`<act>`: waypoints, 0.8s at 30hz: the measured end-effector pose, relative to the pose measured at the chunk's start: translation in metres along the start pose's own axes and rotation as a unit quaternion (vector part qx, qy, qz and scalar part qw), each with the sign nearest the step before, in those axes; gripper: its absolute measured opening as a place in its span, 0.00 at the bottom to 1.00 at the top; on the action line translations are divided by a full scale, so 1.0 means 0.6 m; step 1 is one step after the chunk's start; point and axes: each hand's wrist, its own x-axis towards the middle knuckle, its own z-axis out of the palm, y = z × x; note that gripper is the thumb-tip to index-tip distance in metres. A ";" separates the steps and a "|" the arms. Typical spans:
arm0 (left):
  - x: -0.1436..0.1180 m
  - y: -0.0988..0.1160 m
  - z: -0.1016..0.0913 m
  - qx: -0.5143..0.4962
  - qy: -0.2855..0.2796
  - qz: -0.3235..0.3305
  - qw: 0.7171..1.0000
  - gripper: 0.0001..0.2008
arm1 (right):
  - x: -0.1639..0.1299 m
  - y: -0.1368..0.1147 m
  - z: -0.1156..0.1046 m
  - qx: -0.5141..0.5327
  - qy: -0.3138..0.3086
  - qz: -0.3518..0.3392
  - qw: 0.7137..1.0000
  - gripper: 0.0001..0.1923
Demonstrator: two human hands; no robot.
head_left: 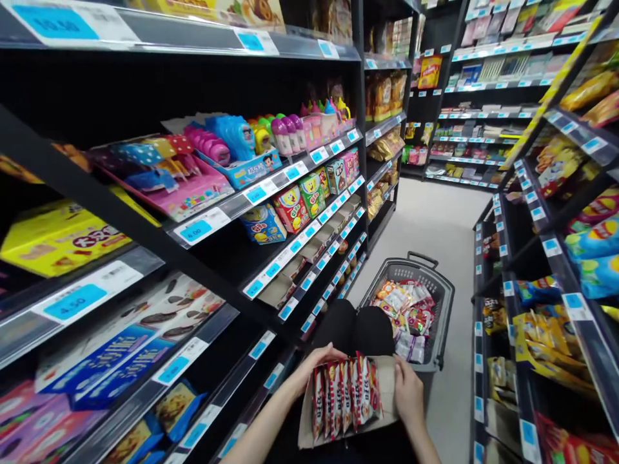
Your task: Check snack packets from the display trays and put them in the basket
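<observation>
A flat cardboard tray [387,374] rests low in the view, on the person's lap, just in front of the dark knees [360,328]. It is plain brown card with low walls and an open top. Inside stands a tight row of red and white snack packets [344,394], shiny and thin, leaning on each other.

The left hand [319,361] is curled over the tray's far left corner, fingers bent on the rim and on the first packet. The right hand [409,390] is wrapped around the tray's right edge, thumb on the inside wall. Both hands have hold of the tray.

Just past the knees sits a grey plastic basket [442,303] on the floor, with a mesh wall and a loop handle. It is full of crinkly packets. The basket is near the tray but not touching it.

The aisle is narrow. Black metal shelves [271,212] run close along the left, with blue price tags on their front edges and boxes and toy sweets on them. More shelves [541,258] with puffy bags stand on the right. Between them the pale smooth floor [435,212] is open beyond the basket.
</observation>
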 end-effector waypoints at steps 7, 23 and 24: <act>0.057 -0.003 -0.027 -0.013 0.025 0.018 0.999 0.29 | -0.016 -0.054 0.015 -0.070 0.040 0.045 0.996 0.27; 0.105 0.023 -0.061 0.074 -0.067 -0.035 0.994 0.16 | -0.070 -0.201 0.030 -0.145 -0.006 -0.032 0.989 0.20; 0.105 0.028 -0.062 0.088 -0.063 -0.044 0.993 0.15 | -0.067 -0.196 0.035 -0.147 -0.008 -0.027 0.989 0.18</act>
